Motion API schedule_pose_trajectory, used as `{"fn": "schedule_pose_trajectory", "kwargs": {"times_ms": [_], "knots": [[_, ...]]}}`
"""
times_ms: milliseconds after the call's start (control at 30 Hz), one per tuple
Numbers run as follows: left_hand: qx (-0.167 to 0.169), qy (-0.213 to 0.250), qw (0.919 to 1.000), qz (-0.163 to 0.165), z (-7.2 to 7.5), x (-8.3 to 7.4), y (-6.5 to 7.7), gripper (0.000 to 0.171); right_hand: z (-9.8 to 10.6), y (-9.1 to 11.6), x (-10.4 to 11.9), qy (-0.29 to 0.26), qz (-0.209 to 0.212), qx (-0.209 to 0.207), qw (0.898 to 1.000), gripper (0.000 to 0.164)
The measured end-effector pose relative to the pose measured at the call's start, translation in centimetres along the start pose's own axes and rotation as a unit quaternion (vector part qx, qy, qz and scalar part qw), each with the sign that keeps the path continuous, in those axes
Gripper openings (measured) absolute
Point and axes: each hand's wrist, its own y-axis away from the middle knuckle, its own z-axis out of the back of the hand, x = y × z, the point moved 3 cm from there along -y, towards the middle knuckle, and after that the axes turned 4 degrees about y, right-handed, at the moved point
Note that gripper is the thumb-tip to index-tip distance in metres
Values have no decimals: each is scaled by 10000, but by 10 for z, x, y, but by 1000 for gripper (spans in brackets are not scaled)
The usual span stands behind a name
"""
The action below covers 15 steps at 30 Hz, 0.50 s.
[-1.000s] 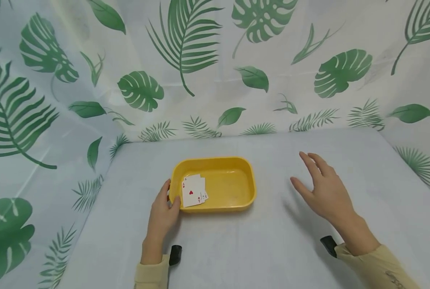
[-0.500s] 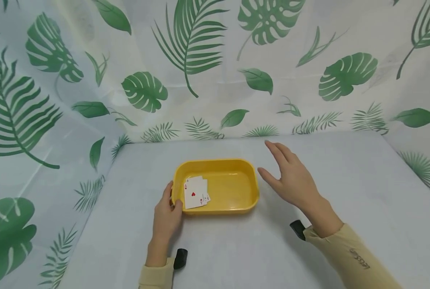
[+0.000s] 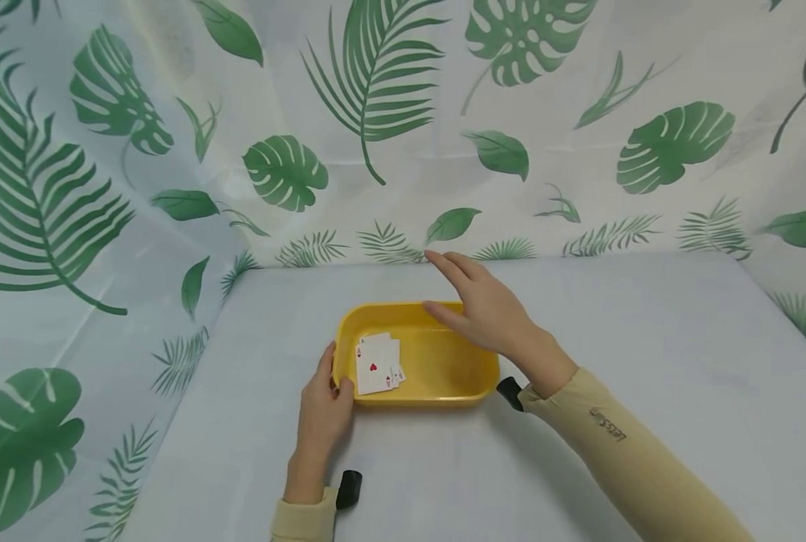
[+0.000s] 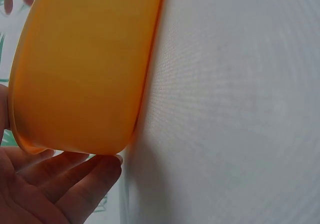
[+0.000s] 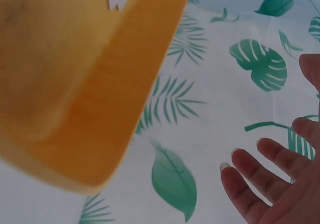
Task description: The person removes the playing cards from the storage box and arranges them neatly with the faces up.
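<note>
left hand [image 3: 324, 410] grips yellow tray [image 3: 436, 373] at left end; right hand [image 3: 489, 307], fingers extended, over tray's right half. playing cards [image 3: 374, 369] lie inside, at left.

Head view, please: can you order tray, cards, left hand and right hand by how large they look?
Tray
Left hand and right hand: unranked, as the right seems raised nearer the camera
Cards
</note>
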Motion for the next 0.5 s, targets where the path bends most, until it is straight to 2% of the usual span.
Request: {"fn": "schedule_pose_trajectory", "kwargs": {"times_ms": [233, 367, 500], "knots": [[12, -82, 10000, -28, -4, -3, 0, 61, -11, -19, 8, -51, 124, 282, 9995, 79], [-12, -142, 9999, -50, -4, -3, -1, 60, -25, -30, 14, 36, 330, 855, 9958, 79], [-63, -208, 9997, -75, -2, 0, 0, 59, -47, -40, 23, 232, 671, 1575, 9850, 78]]}}
